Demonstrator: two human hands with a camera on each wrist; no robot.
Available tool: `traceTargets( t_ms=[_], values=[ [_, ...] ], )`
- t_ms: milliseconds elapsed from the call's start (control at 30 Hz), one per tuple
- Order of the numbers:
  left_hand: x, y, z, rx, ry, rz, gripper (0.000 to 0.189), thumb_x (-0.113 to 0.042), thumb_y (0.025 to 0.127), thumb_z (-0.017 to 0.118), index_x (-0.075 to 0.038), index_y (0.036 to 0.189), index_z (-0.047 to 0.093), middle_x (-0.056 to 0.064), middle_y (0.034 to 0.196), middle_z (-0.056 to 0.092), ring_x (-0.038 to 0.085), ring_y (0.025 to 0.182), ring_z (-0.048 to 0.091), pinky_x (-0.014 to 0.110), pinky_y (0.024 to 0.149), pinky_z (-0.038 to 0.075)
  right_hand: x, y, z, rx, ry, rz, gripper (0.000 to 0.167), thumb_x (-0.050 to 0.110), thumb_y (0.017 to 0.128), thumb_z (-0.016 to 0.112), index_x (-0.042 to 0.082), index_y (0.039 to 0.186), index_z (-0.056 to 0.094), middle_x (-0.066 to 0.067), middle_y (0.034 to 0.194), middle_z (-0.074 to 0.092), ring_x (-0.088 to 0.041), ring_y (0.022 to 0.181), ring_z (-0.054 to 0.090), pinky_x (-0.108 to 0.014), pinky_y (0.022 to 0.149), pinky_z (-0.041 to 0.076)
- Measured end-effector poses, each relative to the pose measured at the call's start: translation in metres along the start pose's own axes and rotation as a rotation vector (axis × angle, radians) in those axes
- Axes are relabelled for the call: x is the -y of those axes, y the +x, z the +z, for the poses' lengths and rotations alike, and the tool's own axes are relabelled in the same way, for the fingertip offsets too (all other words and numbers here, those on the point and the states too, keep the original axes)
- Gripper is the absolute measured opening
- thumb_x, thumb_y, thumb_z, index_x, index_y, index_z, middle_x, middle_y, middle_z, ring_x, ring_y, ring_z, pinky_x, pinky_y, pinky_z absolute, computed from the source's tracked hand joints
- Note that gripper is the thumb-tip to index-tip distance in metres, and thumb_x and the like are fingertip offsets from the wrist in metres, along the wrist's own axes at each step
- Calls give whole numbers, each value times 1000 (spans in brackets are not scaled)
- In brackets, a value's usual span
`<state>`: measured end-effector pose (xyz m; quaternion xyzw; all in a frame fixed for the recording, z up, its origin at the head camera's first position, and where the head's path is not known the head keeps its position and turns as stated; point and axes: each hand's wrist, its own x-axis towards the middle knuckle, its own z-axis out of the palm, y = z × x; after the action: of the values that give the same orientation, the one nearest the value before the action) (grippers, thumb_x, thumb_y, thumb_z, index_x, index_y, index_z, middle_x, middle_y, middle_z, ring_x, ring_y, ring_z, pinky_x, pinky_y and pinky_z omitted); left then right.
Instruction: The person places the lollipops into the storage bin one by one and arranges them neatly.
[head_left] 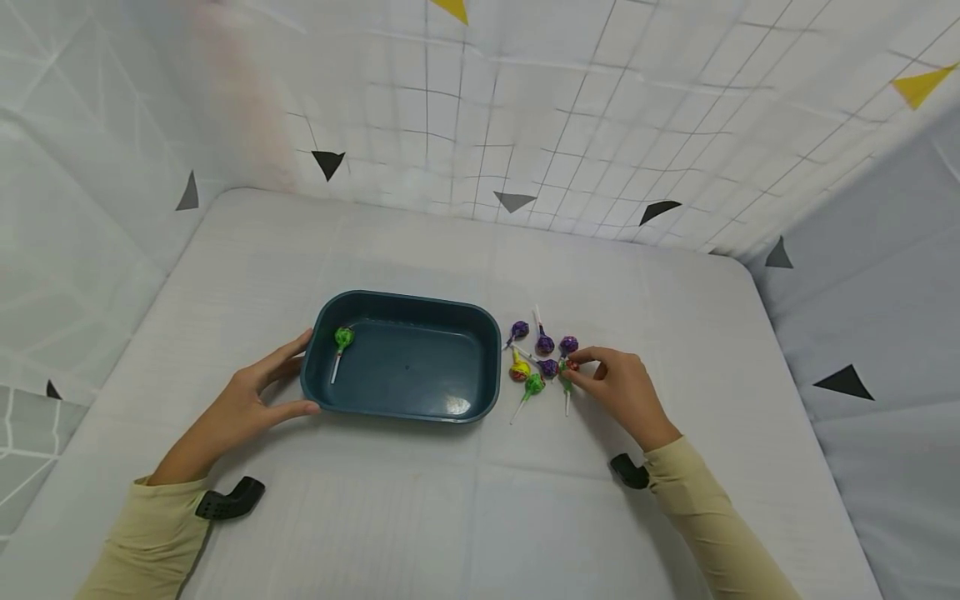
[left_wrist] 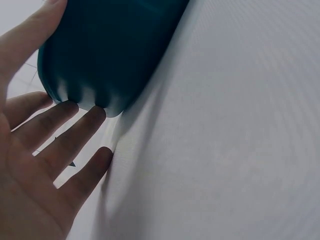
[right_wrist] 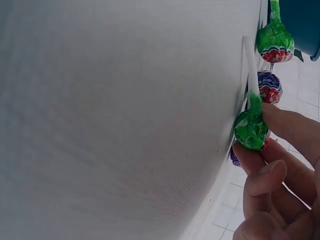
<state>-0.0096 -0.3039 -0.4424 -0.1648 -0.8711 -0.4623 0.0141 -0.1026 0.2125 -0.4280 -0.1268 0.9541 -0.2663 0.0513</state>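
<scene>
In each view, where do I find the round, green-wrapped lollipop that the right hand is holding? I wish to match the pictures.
Head: the green-wrapped lollipop is right of centre, at the fingertips of the right hand.
Left wrist: not in it.
Right wrist: right of centre, stick upward.
Shared landmark: the dark teal plastic tray, left of the lollipop in head, upper left in left wrist, top right corner in right wrist.

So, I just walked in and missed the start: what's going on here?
A person has their left hand against one end of a dark teal tray, in which one green lollipop lies. Their right hand pinches a second green lollipop outside it. Beside the tray, near that hand, lie several purple lollipops, a yellow one and another green one.
</scene>
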Motion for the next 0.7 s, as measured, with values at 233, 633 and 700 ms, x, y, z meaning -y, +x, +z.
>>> traceTargets(
  t_ms=[233, 633, 700],
  values=[
    [-1, 0, 0, 8, 1, -6, 108, -3, 76, 90, -19, 164, 30, 21, 163, 40, -18, 128, 46, -1, 108, 35, 1, 0, -2, -1, -5, -8, 23, 24, 92, 80, 12, 112, 79, -4, 84, 76, -12, 57, 53, -24, 49, 41],
    [-2, 0, 0, -10, -12, 8, 107, 0, 75, 90, -16, 164, 32, 25, 160, 43, -16, 128, 48, 1, 107, 38, 6, 2, -7, -16, -1, -21, 20, 23, 92, 81, 13, 109, 80, -4, 84, 76, -12, 55, 51, -23, 48, 39],
    [-2, 0, 0, -10, -13, 6, 107, 0, 75, 90, -16, 164, 32, 25, 160, 43, -16, 128, 48, 1, 107, 38, 7, 3, -7, -22, -4, -30, 19, 24, 92, 81, 14, 108, 80, -3, 81, 75, -11, 54, 50, -23, 47, 39]
  ],
)
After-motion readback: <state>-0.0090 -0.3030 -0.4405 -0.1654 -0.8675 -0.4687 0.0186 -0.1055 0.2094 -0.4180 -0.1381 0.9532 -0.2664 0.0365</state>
